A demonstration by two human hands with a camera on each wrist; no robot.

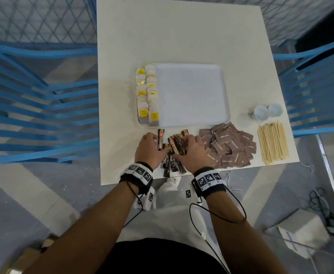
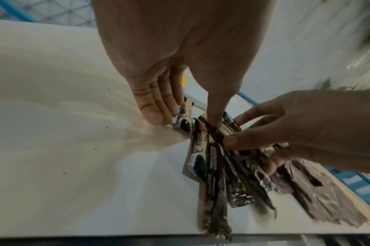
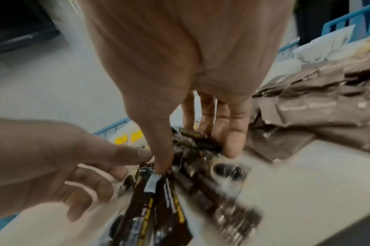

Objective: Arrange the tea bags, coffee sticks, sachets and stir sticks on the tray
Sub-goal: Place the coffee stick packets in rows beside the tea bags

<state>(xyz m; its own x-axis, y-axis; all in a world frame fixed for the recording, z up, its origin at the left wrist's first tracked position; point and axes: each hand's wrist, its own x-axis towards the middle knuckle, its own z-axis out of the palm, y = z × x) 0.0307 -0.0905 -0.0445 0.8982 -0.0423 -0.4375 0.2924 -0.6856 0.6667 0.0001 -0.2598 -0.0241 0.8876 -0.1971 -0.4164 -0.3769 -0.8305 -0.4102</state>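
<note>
A heap of dark coffee sticks (image 1: pixel 175 147) (image 2: pixel 217 166) lies near the table's front edge. My right hand (image 1: pixel 189 151) (image 3: pixel 197 158) grips a bundle of them between thumb and fingers. My left hand (image 1: pixel 156 144) (image 2: pixel 186 121) has straight fingers down on a single stick (image 1: pixel 160 139) and its thumb pressing on the bundle. The white tray (image 1: pixel 191 95) sits just beyond, with tea bags (image 1: pixel 146 93) in two columns along its left edge. Brown sachets (image 1: pixel 229 147) are piled to the right, and wooden stir sticks (image 1: pixel 272 143) lie further right.
Two small white cups (image 1: pixel 261 112) stand right of the tray, above the stir sticks. The white table (image 1: pixel 162 36) has blue slatted chairs on the left (image 1: pixel 33 115) and right (image 1: pixel 320 86). The sticks' lower ends reach the table's front edge.
</note>
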